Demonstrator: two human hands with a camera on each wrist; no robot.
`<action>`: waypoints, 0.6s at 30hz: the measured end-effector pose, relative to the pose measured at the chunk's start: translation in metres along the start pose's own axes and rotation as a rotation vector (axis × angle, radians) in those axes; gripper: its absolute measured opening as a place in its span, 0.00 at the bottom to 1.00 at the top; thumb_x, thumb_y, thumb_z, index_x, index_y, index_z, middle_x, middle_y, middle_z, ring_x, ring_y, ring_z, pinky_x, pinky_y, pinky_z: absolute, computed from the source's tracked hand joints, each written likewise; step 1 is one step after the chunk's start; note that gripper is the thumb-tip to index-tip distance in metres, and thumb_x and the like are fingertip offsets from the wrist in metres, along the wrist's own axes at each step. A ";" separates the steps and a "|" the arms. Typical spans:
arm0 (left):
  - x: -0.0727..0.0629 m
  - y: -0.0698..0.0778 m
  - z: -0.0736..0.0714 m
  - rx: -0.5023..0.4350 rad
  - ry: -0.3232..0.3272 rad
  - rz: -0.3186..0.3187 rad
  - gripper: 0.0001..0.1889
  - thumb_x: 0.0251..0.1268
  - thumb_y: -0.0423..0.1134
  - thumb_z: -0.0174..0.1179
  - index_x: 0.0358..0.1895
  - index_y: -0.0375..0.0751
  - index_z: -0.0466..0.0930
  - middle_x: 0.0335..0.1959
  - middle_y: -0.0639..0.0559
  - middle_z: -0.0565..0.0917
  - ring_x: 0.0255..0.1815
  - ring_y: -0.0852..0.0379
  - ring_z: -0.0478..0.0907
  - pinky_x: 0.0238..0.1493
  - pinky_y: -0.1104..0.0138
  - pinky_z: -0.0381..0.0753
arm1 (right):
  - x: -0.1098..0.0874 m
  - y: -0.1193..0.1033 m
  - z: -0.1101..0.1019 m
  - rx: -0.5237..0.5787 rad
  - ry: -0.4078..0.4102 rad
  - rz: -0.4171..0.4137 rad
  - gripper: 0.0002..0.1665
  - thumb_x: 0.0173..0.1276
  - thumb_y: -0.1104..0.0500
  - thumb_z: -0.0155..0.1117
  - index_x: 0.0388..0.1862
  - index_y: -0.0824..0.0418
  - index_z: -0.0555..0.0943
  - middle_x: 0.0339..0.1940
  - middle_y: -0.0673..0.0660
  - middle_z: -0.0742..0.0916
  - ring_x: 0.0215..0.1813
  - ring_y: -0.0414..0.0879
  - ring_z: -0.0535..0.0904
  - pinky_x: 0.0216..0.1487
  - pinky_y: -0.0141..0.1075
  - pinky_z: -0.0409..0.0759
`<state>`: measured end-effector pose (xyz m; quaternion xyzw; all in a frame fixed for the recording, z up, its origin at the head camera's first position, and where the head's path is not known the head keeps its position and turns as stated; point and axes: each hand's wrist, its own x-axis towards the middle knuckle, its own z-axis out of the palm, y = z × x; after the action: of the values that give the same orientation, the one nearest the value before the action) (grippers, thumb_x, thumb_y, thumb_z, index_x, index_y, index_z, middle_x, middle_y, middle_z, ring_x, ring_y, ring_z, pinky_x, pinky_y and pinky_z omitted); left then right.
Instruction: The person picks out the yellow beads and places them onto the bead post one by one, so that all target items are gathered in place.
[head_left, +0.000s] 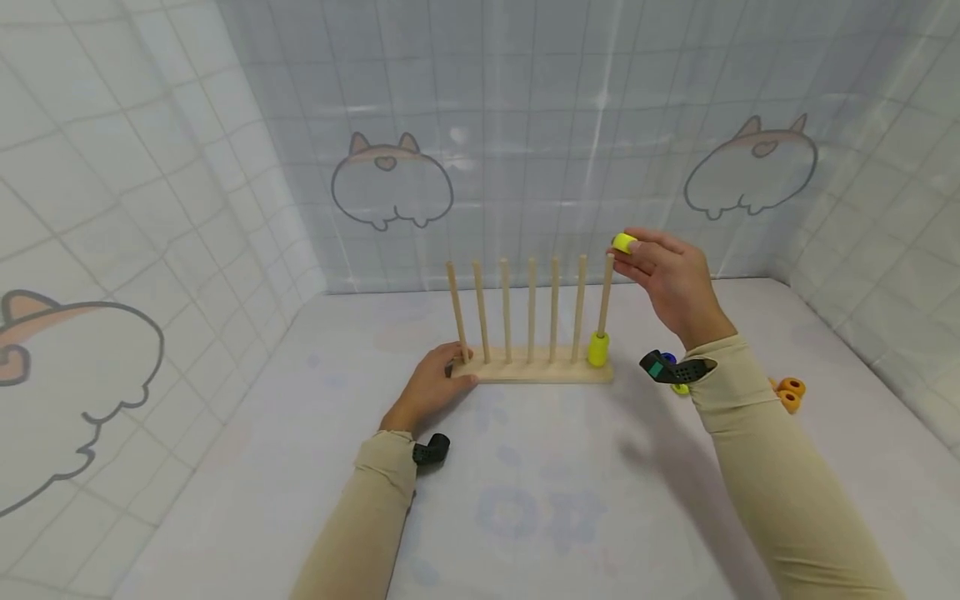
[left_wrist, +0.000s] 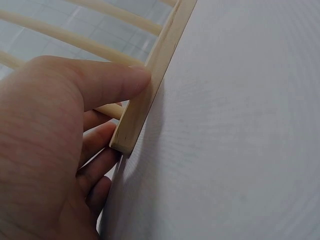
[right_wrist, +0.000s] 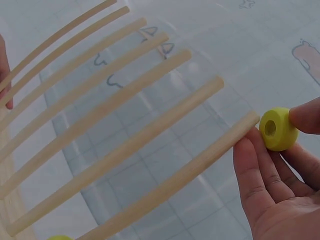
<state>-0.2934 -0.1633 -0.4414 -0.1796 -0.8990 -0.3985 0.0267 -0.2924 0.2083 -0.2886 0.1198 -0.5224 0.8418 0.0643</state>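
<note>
A wooden peg rack (head_left: 532,375) with several upright pegs stands on the table. At its left end my left hand (head_left: 429,387) grips the base, thumb along the front edge (left_wrist: 145,82) and the other fingers round the end and back. My right hand (head_left: 678,283) pinches a yellow bead (right_wrist: 286,130) just beside the tip of the rightmost peg (right_wrist: 200,165). The bead's hole faces the peg, and some of the fingertips touch the peg near its top. Low on that same peg sits yellow beadwork (head_left: 597,350); whether it is one bead or more I cannot tell.
Orange beads (head_left: 791,386) lie on the table to the right, beyond my right forearm. A blue bead (head_left: 669,358) and a yellow-green bead (head_left: 680,389) are partly hidden by the right wrist strap. Tile-patterned walls (head_left: 525,167) enclose the back and both sides.
</note>
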 end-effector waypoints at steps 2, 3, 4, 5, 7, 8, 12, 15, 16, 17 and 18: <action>0.000 0.000 0.000 0.004 -0.002 -0.001 0.21 0.63 0.41 0.69 0.58 0.40 0.80 0.71 0.42 0.71 0.73 0.42 0.64 0.71 0.50 0.64 | 0.001 0.000 0.001 -0.009 -0.003 -0.001 0.23 0.68 0.67 0.67 0.60 0.74 0.77 0.53 0.64 0.83 0.53 0.54 0.85 0.58 0.40 0.81; 0.000 0.000 0.000 0.004 -0.003 -0.002 0.21 0.63 0.41 0.69 0.58 0.40 0.80 0.71 0.41 0.71 0.73 0.42 0.64 0.71 0.50 0.64 | 0.001 0.000 0.002 -0.012 -0.003 0.002 0.22 0.68 0.67 0.67 0.60 0.73 0.78 0.53 0.64 0.83 0.53 0.54 0.85 0.58 0.40 0.81; 0.000 0.000 0.001 0.004 -0.004 0.000 0.21 0.63 0.41 0.69 0.58 0.40 0.80 0.71 0.41 0.71 0.73 0.42 0.64 0.71 0.50 0.64 | 0.000 0.000 0.002 -0.017 -0.001 0.005 0.21 0.68 0.67 0.68 0.59 0.72 0.79 0.53 0.64 0.83 0.53 0.54 0.85 0.57 0.39 0.81; 0.000 0.000 0.001 0.007 -0.005 0.002 0.21 0.63 0.41 0.69 0.58 0.40 0.80 0.71 0.42 0.71 0.73 0.42 0.64 0.71 0.51 0.64 | 0.000 0.000 0.003 -0.025 0.002 0.008 0.21 0.68 0.66 0.68 0.58 0.71 0.79 0.54 0.64 0.83 0.53 0.54 0.85 0.57 0.39 0.81; 0.000 -0.001 0.002 0.014 -0.006 0.008 0.21 0.63 0.40 0.69 0.58 0.40 0.80 0.71 0.42 0.71 0.73 0.43 0.64 0.71 0.51 0.64 | -0.001 0.001 0.003 -0.033 0.008 0.014 0.22 0.67 0.66 0.69 0.59 0.70 0.79 0.55 0.64 0.82 0.53 0.53 0.85 0.57 0.38 0.81; 0.000 -0.001 0.002 0.015 -0.008 0.007 0.21 0.63 0.41 0.69 0.58 0.40 0.80 0.71 0.43 0.71 0.73 0.43 0.64 0.71 0.52 0.64 | -0.001 0.001 0.003 -0.035 0.011 0.016 0.23 0.67 0.66 0.69 0.60 0.71 0.78 0.55 0.63 0.82 0.53 0.53 0.85 0.57 0.38 0.81; -0.001 -0.001 0.002 0.011 -0.001 0.010 0.21 0.63 0.41 0.69 0.58 0.41 0.80 0.71 0.42 0.71 0.73 0.42 0.64 0.71 0.51 0.64 | -0.002 0.002 0.004 -0.050 0.004 0.008 0.28 0.67 0.65 0.70 0.63 0.74 0.75 0.54 0.63 0.83 0.54 0.53 0.85 0.58 0.38 0.80; -0.001 0.000 0.001 0.002 0.003 0.005 0.21 0.63 0.41 0.69 0.58 0.41 0.80 0.71 0.42 0.71 0.73 0.42 0.64 0.71 0.50 0.64 | -0.001 0.001 0.005 -0.073 -0.010 -0.005 0.27 0.67 0.65 0.70 0.63 0.74 0.75 0.54 0.62 0.83 0.54 0.53 0.84 0.58 0.38 0.80; -0.001 0.000 0.001 0.000 0.004 0.005 0.21 0.63 0.41 0.69 0.58 0.41 0.80 0.71 0.43 0.71 0.73 0.42 0.64 0.71 0.50 0.64 | -0.001 0.001 0.005 -0.082 -0.014 -0.010 0.28 0.67 0.65 0.69 0.63 0.74 0.75 0.54 0.62 0.83 0.55 0.53 0.84 0.58 0.37 0.80; 0.000 -0.001 0.001 0.003 0.004 0.002 0.21 0.63 0.42 0.69 0.58 0.42 0.80 0.71 0.43 0.71 0.73 0.42 0.64 0.71 0.50 0.64 | -0.001 0.001 0.005 -0.096 -0.019 -0.014 0.27 0.68 0.65 0.69 0.63 0.74 0.75 0.54 0.62 0.83 0.55 0.52 0.84 0.58 0.37 0.80; 0.000 -0.001 0.001 0.004 0.005 -0.001 0.21 0.63 0.42 0.69 0.58 0.42 0.80 0.71 0.43 0.71 0.73 0.43 0.64 0.71 0.50 0.64 | -0.001 0.000 0.006 -0.112 -0.026 -0.018 0.28 0.68 0.64 0.69 0.64 0.75 0.74 0.55 0.62 0.82 0.56 0.52 0.83 0.58 0.37 0.80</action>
<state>-0.2936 -0.1633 -0.4429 -0.1782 -0.8998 -0.3972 0.0288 -0.2905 0.2032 -0.2870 0.1319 -0.5683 0.8090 0.0718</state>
